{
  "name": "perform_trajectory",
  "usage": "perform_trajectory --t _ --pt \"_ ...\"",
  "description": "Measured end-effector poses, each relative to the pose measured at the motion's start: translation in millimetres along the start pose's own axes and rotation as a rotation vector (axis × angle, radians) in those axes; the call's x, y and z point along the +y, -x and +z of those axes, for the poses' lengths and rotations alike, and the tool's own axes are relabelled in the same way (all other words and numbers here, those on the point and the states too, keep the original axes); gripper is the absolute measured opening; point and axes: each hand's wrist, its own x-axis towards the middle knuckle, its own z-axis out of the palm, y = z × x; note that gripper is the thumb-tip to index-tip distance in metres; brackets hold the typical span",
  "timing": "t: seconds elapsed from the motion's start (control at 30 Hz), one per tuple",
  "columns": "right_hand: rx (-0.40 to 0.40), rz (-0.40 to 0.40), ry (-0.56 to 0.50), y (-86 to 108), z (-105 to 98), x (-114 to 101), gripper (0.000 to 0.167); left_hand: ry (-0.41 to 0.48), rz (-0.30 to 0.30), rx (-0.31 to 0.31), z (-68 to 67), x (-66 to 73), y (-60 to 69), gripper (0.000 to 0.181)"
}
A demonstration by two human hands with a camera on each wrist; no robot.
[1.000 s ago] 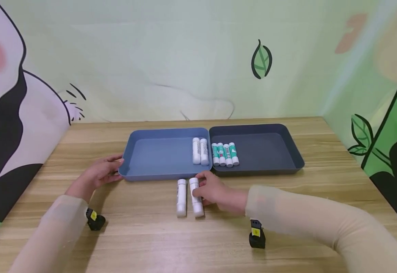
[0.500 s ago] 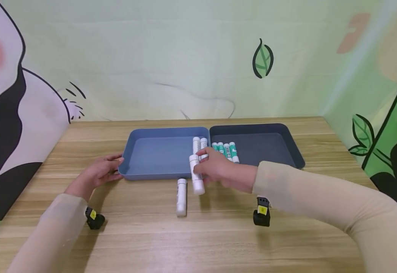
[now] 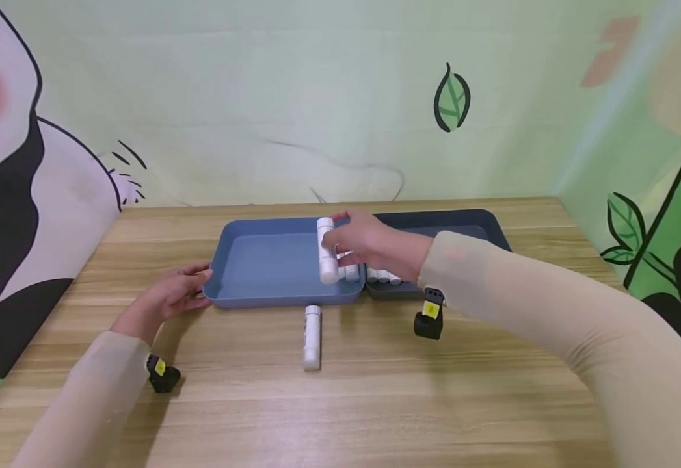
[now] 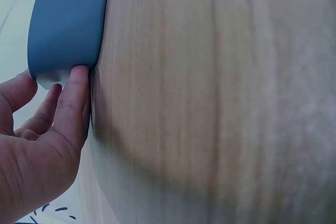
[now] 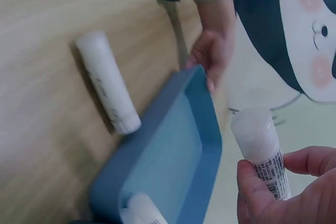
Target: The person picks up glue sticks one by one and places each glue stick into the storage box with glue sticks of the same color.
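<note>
In the head view my right hand (image 3: 363, 240) holds a white glue stick (image 3: 327, 250) upright-tilted above the right part of the blue tray (image 3: 281, 300). The right wrist view shows thumb and fingers pinching this glue stick (image 5: 262, 145) near its barcode label. Partly hidden beneath the hand, white glue sticks (image 3: 351, 272) lie in the tray. Another white glue stick (image 3: 312, 338) lies on the table in front. My left hand (image 3: 170, 296) touches the tray's left end with its fingertips; in the left wrist view, the fingers (image 4: 71, 98) meet the tray's outer wall (image 4: 68, 19).
A dark tray (image 3: 445, 218) stands against the blue one on the right. White ends of smaller glue sticks (image 3: 383, 276) show in it below the right arm. Behind the wooden table (image 3: 246, 403) rises a printed backdrop (image 3: 246, 104).
My right hand has lifted one white glue stick from the table and carried it forward, then slightly left, over the blue tray. The left hand stays at the tray's end.
</note>
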Motion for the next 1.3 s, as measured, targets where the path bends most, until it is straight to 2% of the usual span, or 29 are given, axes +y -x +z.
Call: perform_trajectory --t 0.2,0.47,0.73,0.93,1.03,1.3 --pt "0.022 -0.051 0.003 -27.5 2 -11 0.060 0.011 0.026 0.012 -2.9 -1.1 -1.1 0.072" --pt "0.039 -0.074 0.104 -63.0 2 13 0.061 -0.009 0.036 0.002 -0.2 -7.9 -2.2 0.070" --pt "0.072 -0.096 0.128 -90.0 4 26 0.061 0.022 0.043 0.000 0.6 -5.9 -3.1 0.072" --pt "0.086 -0.081 0.077 -102.2 9 38 0.057 0.044 0.035 -0.002 2.2 -4.1 -1.9 0.072" --pt "0.078 -0.086 0.085 -104.3 12 43 0.056 0.044 0.045 -0.011 2.3 -5.5 -2.7 0.072" --pt "0.106 -0.106 0.257 -107.7 13 42 0.052 0.040 0.040 -0.005 0.9 -2.5 -1.5 0.071"
